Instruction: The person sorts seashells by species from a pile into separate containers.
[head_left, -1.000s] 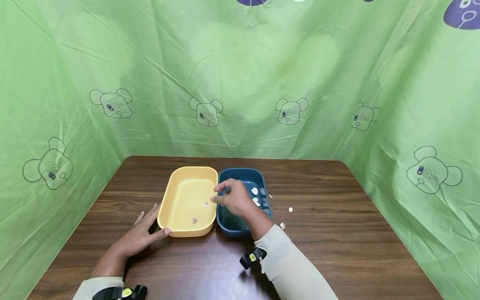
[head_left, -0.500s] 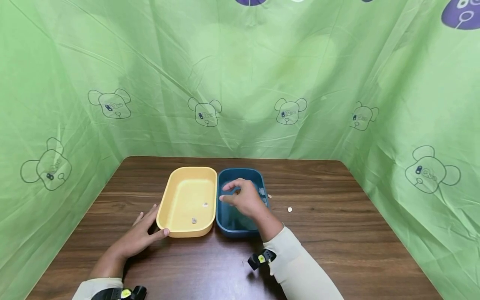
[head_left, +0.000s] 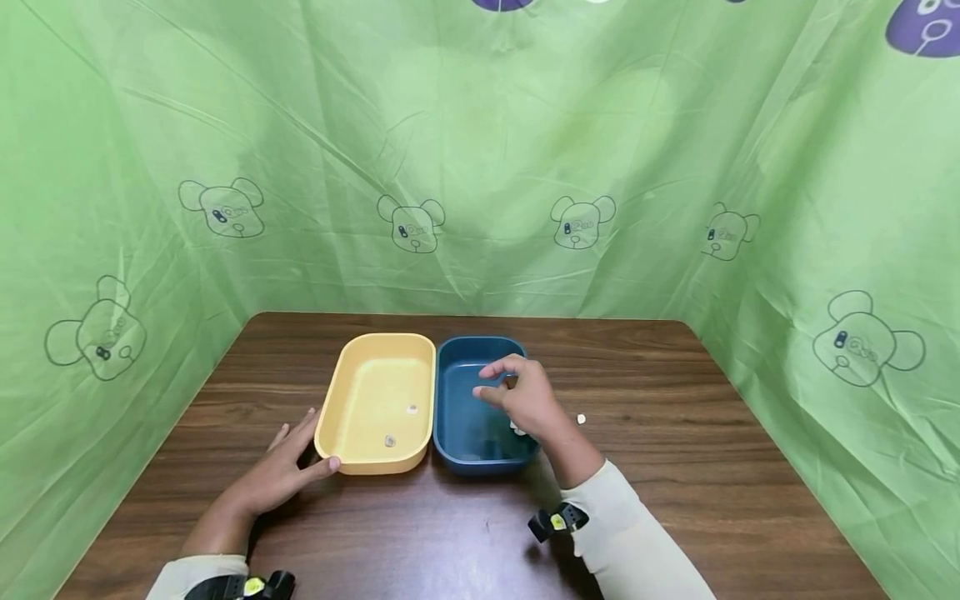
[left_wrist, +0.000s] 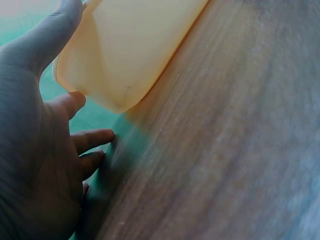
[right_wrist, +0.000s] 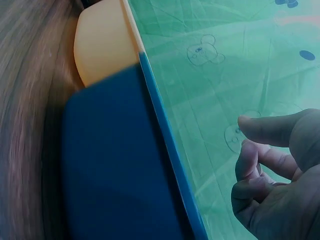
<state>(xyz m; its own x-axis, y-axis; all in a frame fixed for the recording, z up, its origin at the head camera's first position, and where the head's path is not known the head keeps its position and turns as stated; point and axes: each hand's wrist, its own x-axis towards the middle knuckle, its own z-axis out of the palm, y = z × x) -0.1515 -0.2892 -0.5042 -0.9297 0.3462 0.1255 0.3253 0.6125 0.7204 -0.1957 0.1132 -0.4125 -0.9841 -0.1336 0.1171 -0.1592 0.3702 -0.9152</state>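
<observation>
My left hand [head_left: 277,471] rests against the near left corner of a pale yellow bin [head_left: 324,408]. Its thumb lies at the rim and its other fingers spread along the side, as the left wrist view shows too. Two small greyish pieces, a shell-like piece [head_left: 389,441] and a paler one [head_left: 412,409], lie inside that bin. Above the right side of a dark blue bin [head_left: 468,421] is my right hand [head_left: 528,400], thumb and forefinger apart, nothing visible between them. Small white pieces [head_left: 517,427] show in the blue bin, partly hidden by this hand.
The two bins stand side by side on a brown wooden table [head_left: 675,433]. A small white piece [head_left: 581,419] lies on the table to the right of the blue bin. Green cloth [head_left: 480,275] with bear drawings hangs behind and at both sides.
My right hand has moved to the right, from near the shared edge of the bins to the right side of the blue bin. The left hand and both bins have stayed in place.
</observation>
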